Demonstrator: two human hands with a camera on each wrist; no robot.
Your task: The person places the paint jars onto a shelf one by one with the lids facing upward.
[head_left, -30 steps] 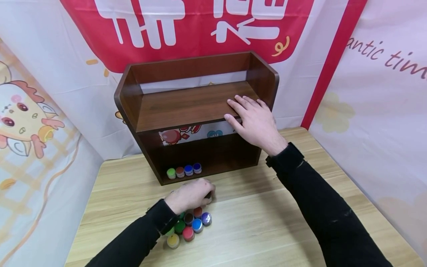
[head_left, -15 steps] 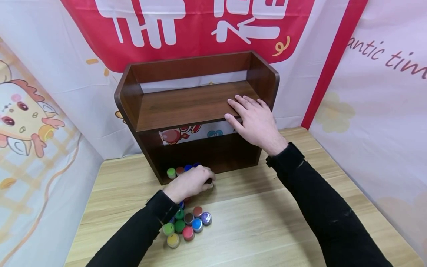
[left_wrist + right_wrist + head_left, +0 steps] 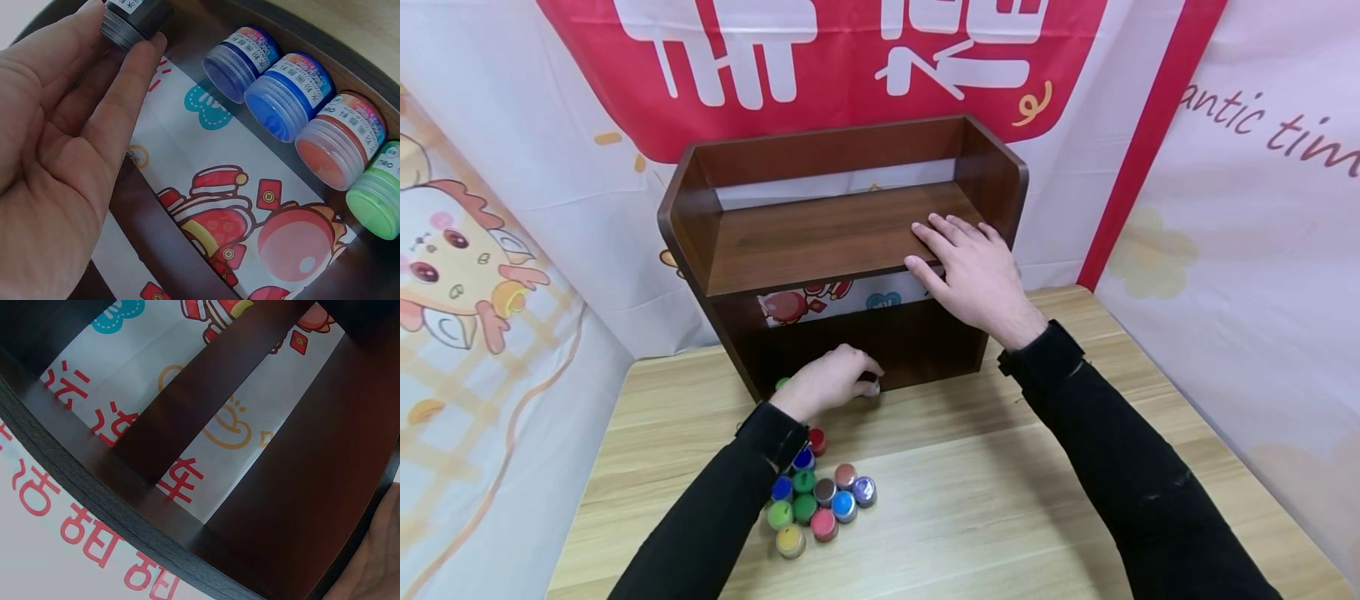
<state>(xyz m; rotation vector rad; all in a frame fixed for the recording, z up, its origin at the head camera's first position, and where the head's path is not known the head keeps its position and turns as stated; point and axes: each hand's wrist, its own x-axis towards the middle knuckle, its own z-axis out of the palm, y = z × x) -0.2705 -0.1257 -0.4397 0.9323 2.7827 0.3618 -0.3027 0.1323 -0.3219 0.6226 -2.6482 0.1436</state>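
Note:
My left hand (image 3: 829, 382) pinches a small paint jar with a black body (image 3: 142, 20) between thumb and fingers, at the front of the lower shelf. Beside it on that shelf stand a dark blue jar (image 3: 242, 62), a blue jar (image 3: 290, 97), a reddish-brown jar (image 3: 340, 140) and a light green jar (image 3: 379, 194), lined up in a row. In the head view this row is mostly hidden behind my left hand. My right hand (image 3: 973, 275) rests with spread fingers on the upper board of the brown wooden shelf unit (image 3: 820, 242), near its right side.
On the wooden table (image 3: 1000, 500), in front of the shelf, several more paint jars sit in a cluster, among them a yellow one (image 3: 790, 542) and a purple one (image 3: 864, 492). A printed cloth backdrop (image 3: 1067, 192) hangs right behind the unit.
My left hand has carried the black jar from above the table forward to the lower shelf, beside the row's right end. The right hand has stayed put.

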